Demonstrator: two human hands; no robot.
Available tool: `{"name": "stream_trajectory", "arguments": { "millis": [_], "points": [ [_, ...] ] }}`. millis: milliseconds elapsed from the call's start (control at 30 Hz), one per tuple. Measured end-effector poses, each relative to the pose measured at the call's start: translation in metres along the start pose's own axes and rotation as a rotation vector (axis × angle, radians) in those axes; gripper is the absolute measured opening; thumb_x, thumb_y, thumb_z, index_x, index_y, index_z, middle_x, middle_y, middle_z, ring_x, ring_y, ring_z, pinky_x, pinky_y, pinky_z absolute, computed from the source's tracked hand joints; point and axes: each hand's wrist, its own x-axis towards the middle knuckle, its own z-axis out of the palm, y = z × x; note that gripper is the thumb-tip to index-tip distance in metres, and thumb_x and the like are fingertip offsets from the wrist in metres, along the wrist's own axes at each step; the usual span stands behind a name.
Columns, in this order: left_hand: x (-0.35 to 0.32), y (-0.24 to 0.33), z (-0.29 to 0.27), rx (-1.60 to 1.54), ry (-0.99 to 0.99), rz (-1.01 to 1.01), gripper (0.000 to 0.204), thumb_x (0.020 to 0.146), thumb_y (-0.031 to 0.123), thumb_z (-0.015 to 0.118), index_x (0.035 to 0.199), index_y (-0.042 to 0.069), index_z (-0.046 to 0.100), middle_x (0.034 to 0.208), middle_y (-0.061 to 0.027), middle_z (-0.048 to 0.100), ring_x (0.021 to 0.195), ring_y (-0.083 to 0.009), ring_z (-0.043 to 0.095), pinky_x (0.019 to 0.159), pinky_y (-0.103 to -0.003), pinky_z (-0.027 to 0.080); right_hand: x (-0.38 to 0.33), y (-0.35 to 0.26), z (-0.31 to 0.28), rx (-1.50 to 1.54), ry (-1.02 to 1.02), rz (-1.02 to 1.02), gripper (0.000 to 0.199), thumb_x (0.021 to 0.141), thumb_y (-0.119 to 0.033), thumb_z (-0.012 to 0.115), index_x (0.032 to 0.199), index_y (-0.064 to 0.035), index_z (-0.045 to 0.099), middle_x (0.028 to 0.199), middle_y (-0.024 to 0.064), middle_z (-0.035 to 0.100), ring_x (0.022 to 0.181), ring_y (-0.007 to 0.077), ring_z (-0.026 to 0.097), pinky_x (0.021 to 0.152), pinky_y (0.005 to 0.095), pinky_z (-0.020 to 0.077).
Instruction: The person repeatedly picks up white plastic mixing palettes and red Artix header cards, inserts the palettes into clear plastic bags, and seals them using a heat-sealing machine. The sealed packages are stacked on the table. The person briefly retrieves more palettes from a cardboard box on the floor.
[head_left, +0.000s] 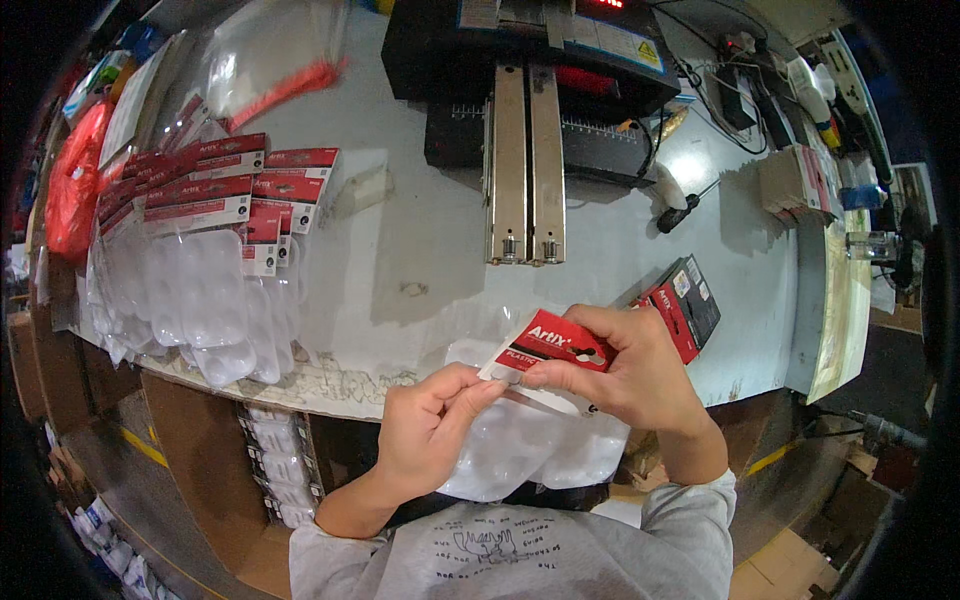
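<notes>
At the table's near edge, both my hands hold a red, white and black header card [550, 343] folded at the top of a white plastic palette [495, 455] with rounded wells. My left hand [430, 425] pinches the card's left corner between thumb and fingers. On the card's other end, my right hand [640, 365] grips with the thumb on the near side and fingers over the top. The palette hangs below the card, over my lap; a clear bag around it is hard to make out. Just beyond my right hand lies a stack of red and black cards [690, 305].
A pile of carded palettes [195, 290] covers the table's left side, with clear bags [270, 65] behind. A black machine [550, 130] with metal rails [525, 170] stands at the far middle. To its right lie a screwdriver [685, 210] and a card stack [795, 185].
</notes>
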Motion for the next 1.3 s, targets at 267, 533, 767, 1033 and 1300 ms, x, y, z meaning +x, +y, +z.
{"name": "stream_trajectory", "arguments": {
  "millis": [267, 533, 767, 1033, 1300],
  "points": [
    [0.001, -0.004, 0.000, 0.129, 0.091, 0.091, 0.018, 0.091, 0.014, 0.057, 0.090, -0.002, 0.065, 0.064, 0.0039, 0.054, 0.058, -0.0016, 0.041, 0.051, -0.019, 0.034, 0.002, 0.013, -0.008, -0.095, -0.013, -0.075, 0.029, 0.073, -0.023, 0.078, 0.081, 0.0008, 0.065, 0.066, 0.0035, 0.062, 0.056, 0.0046, 0.049, 0.052, 0.0204, 0.0415],
    [0.012, -0.018, -0.004, -0.084, 0.313, 0.113, 0.023, 0.092, 0.016, 0.055, 0.087, -0.005, 0.064, 0.075, 0.0023, 0.058, 0.066, -0.0030, 0.044, 0.058, -0.017, 0.034, -0.007, 0.042, -0.014, 0.366, -0.155, 0.231, 0.026, 0.083, -0.022, 0.067, 0.084, 0.0037, 0.066, 0.072, 0.0060, 0.065, 0.061, 0.0089, 0.062, 0.056, 0.0210, 0.0487],
    [0.016, -0.021, -0.002, -0.086, 0.318, 0.145, 0.024, 0.093, 0.017, 0.054, 0.085, -0.004, 0.062, 0.075, 0.0020, 0.058, 0.069, -0.0037, 0.045, 0.063, -0.018, 0.037, 0.005, 0.046, -0.014, 0.379, -0.272, 0.258, 0.029, 0.088, -0.022, 0.060, 0.084, 0.0065, 0.064, 0.074, 0.0072, 0.065, 0.061, 0.0107, 0.063, 0.054, 0.0207, 0.0480],
    [0.020, -0.042, -0.002, -0.070, 0.281, 0.043, 0.026, 0.095, 0.019, 0.049, 0.082, -0.002, 0.056, 0.072, -0.0002, 0.056, 0.070, -0.0052, 0.044, 0.063, -0.021, 0.037, 0.007, 0.055, -0.011, 0.582, -0.296, 0.348, 0.025, 0.088, -0.019, 0.060, 0.085, 0.0054, 0.062, 0.074, 0.0073, 0.064, 0.059, 0.0105, 0.061, 0.054, 0.0212, 0.0475],
    [0.072, -0.044, -0.001, 0.190, 0.368, 0.129, 0.027, 0.096, 0.022, 0.045, 0.080, 0.000, 0.048, 0.069, -0.0053, 0.048, 0.069, -0.0085, 0.039, 0.063, -0.025, 0.037, 0.036, 0.074, 0.004, 0.768, -0.022, 0.363, 0.021, 0.089, -0.016, 0.056, 0.085, 0.0035, 0.061, 0.069, 0.0054, 0.059, 0.055, 0.0117, 0.056, 0.051, 0.0240, 0.0455]
  ]
}}
